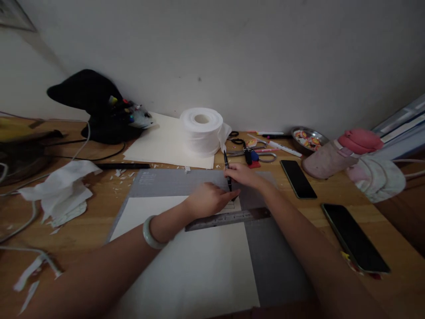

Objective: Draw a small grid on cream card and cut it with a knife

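My right hand point(244, 175) grips a dark pen point(227, 165), which stands nearly upright with its tip low near the top right of a large white sheet point(199, 266). My left hand point(209, 199), with a pale bangle on the wrist, lies on the sheet, its index finger stretched toward the pen tip. Just below my left hand a metal ruler point(229, 218) lies across the paper, its right end over the grey cutting mat point(272, 248). A few thin drawn lines show on the paper beside my left fingers.
Behind the mat stands a white tissue roll point(201, 133) on cream paper point(149, 146). Scissors point(265, 156), a metal bowl point(308, 139), a pink-lidded bottle point(332, 155) and two phones point(299, 179) are on the right. Crumpled tissue point(66, 190), cables and a black bag point(99, 106) lie left.
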`<state>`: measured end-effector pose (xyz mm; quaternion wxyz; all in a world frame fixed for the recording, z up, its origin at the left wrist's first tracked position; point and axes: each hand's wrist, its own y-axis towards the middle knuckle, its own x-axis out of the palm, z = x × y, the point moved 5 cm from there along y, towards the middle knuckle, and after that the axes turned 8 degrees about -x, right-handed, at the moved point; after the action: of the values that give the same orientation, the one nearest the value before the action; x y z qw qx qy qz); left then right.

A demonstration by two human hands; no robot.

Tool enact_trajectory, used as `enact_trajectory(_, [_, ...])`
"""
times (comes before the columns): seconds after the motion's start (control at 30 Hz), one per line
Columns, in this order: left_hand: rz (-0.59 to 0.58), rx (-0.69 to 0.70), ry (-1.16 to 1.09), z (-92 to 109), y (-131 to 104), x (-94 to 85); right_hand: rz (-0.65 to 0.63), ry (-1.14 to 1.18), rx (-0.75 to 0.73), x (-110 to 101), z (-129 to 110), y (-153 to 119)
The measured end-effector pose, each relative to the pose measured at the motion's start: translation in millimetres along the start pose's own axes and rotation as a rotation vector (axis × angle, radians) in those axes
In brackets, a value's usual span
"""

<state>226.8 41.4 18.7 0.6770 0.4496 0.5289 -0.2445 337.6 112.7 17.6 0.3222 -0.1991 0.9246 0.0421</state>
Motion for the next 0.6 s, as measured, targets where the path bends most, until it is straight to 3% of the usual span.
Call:
enact_trajectory(0.3, [0.035, 0.027, 0.018, 1, 0, 0.3, -0.16, -0.079, -0.134, 18, -8, 4])
enact_trajectory(0.6, [0.081, 0.062, -0.006, 2, 0, -1.9, -0.214, -0.128, -0.185, 23, -12, 3])
